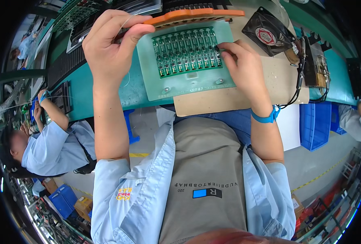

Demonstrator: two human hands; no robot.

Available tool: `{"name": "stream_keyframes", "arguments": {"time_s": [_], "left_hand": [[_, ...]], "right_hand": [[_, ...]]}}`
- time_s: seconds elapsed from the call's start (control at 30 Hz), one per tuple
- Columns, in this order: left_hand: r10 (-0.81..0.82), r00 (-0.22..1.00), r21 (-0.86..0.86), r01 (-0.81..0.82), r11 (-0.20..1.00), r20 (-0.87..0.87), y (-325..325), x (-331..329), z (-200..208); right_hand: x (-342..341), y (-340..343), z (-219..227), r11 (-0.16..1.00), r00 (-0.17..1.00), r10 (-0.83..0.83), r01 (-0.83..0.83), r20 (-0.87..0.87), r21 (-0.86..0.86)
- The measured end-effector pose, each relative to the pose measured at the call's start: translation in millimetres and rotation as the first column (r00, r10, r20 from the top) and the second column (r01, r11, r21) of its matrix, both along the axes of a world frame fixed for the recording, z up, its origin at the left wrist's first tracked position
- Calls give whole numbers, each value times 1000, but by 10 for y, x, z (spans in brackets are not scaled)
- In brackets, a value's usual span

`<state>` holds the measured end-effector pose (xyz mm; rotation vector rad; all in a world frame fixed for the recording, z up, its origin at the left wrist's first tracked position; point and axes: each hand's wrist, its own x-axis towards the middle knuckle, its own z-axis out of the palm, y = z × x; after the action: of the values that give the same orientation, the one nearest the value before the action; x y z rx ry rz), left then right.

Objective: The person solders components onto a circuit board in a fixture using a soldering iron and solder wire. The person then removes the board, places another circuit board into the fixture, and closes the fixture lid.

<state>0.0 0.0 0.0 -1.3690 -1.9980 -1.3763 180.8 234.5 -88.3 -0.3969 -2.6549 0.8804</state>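
Observation:
My left hand pinches the left end of an orange plate, which is tilted up on edge at the far side of a pale green fixture board. In the fixture lies a panel of green circuit boards, set in rows of narrow strips with small parts on them. At the panel's right edge rests my right hand, thumb and forefinger curled together close to the last strip. Whether something small sits between those fingertips is hidden. A blue wrist strap is on my right wrist.
A black fan stands right of the fixture, beside a metal-and-wire device with black cables. Brown cardboard lies under the fixture on the green bench. At left a co-worker sits. A blue bin stands below right.

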Motion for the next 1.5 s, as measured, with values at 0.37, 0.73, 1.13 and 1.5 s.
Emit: {"name": "stream_keyframes", "arguments": {"time_s": [0.37, 0.73, 1.13, 1.5], "left_hand": [[-83, 995, -307, 63, 950, -53, -265, 501, -211], [-66, 991, -458, 4, 889, -120, -361, 712, -956], [-34, 998, -367, 50, 929, 52, -342, 739, -1111], [43, 998, -408, -17, 913, 54, -340, 817, -1130]], "right_hand": [[279, -88, 208, 800, 914, -228, -21, -335, -600], [451, -351, -43, 927, 981, -149, 93, -128, -364], [421, -438, -35, 991, 986, -128, 130, -109, 13], [428, -405, -104, 990, 988, -131, 134, -81, 31]]}}
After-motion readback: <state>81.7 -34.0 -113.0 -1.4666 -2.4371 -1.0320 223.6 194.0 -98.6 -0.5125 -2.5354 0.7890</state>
